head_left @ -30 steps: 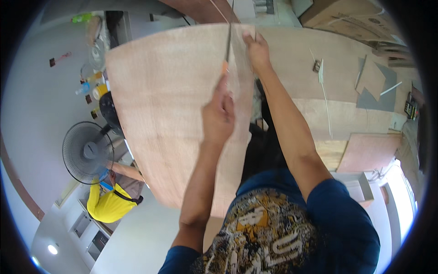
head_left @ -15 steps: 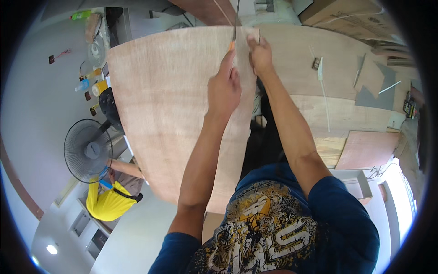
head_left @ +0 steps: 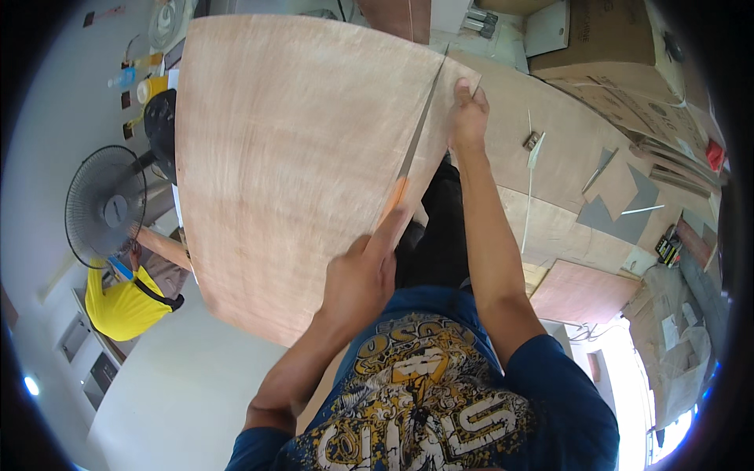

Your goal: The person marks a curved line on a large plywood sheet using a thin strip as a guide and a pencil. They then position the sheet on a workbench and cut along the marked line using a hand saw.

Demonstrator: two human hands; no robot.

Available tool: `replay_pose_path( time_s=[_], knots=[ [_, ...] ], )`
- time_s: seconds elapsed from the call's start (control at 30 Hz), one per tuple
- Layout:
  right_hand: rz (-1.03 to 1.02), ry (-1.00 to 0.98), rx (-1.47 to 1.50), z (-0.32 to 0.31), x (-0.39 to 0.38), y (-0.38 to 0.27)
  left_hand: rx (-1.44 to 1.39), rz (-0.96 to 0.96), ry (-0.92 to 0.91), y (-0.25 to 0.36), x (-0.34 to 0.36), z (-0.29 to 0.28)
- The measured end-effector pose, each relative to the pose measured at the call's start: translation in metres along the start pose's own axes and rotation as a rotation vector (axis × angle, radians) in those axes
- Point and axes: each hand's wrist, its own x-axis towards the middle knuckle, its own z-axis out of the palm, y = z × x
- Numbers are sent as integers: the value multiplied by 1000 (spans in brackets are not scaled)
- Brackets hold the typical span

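A large plywood sheet (head_left: 290, 141) spreads out in front of me. My left hand (head_left: 357, 282) is closed round the orange handle of a handsaw (head_left: 422, 129). The saw's thin blade lies over the sheet, slanting away to the far edge near the right corner. Whether its teeth sit in a cut cannot be made out. My right hand (head_left: 470, 122) grips the sheet's right edge by that corner, to the right of the blade, thumb on top and fingers partly hidden beneath.
A standing fan (head_left: 106, 206) and a person in a yellow top (head_left: 133, 306) are at the left. To the right, a wooden surface (head_left: 503, 102) carries a pale strip (head_left: 528, 196) and grey offcuts (head_left: 620, 208). Cardboard boxes (head_left: 605, 47) stand at the far right.
My left hand has drawn the saw back toward my body, so more blade shows over the sheet. My right hand still grips the edge. The whole view has shifted and turned somewhat.
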Motion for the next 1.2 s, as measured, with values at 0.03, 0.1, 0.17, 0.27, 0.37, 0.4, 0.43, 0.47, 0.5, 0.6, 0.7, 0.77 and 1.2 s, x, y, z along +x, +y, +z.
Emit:
replay_pose_path(
  time_s=[0.03,0.1,0.17,0.27,0.37,0.4,0.43,0.47,0.5,0.6,0.7,0.77,1.2],
  knots=[
    [-4,7,-16,3,-5,-1,17,18,17,-7,19,8],
    [-22,0,-46,9,-7,-8,-36,66,75,-17,77,33],
    [16,-8,37,8,-12,-16,-130,78,84,-21,95,42],
    [-24,-74,26,18,14,-28,-160,61,88,-16,98,34],
    [2,-87,23,13,8,-22,-181,52,75,-11,98,26],
    [18,-77,38,12,8,-21,-220,25,44,-9,98,21],
    [18,-70,25,12,11,-20,-257,-1,13,-8,97,19],
    [23,-61,10,16,10,-21,-231,-15,18,-8,88,20],
    [27,-47,-1,16,10,-20,-201,-26,19,-8,73,20],
    [11,-93,3,6,13,-16,-230,-47,9,-9,8,4],
    [-42,-127,55,6,14,-13,-210,-55,-79,-14,-28,-5],
    [-1,-71,0,7,12,-15,-164,-41,-15,-19,6,6],
    [4,-45,1,6,5,-14,-207,-120,-65,1,-8,-6]
  ],
)
